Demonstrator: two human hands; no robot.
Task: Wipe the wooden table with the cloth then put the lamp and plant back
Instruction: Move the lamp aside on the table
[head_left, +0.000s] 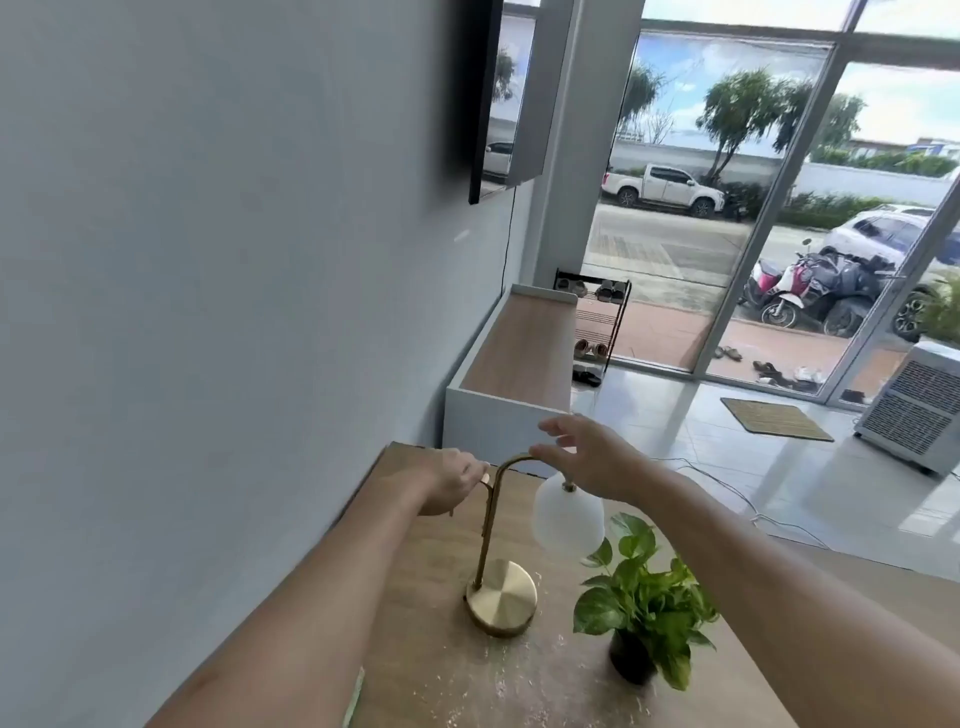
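A brass lamp (501, 597) with a round base and a white glass shade stands on the wooden table (431, 670). My left hand (449, 486) is closed around the upper part of its curved stem. My right hand (587, 462) rests on the top of the arch just above the shade, fingers spread. A small green plant (644, 603) in a black pot stands to the right of the lamp. Pale crumbs or dust are scattered over the tabletop around both. No cloth shows clearly; a pale green edge (355, 696) peeks out under my left forearm.
A grey wall runs along the left, close to the table. Beyond the table stands a low white cabinet (514, 358) with a wooden top. A shoe rack (597, 322), glass doors, a doormat and an air cooler (914, 410) lie farther right. A cable runs across the tiled floor.
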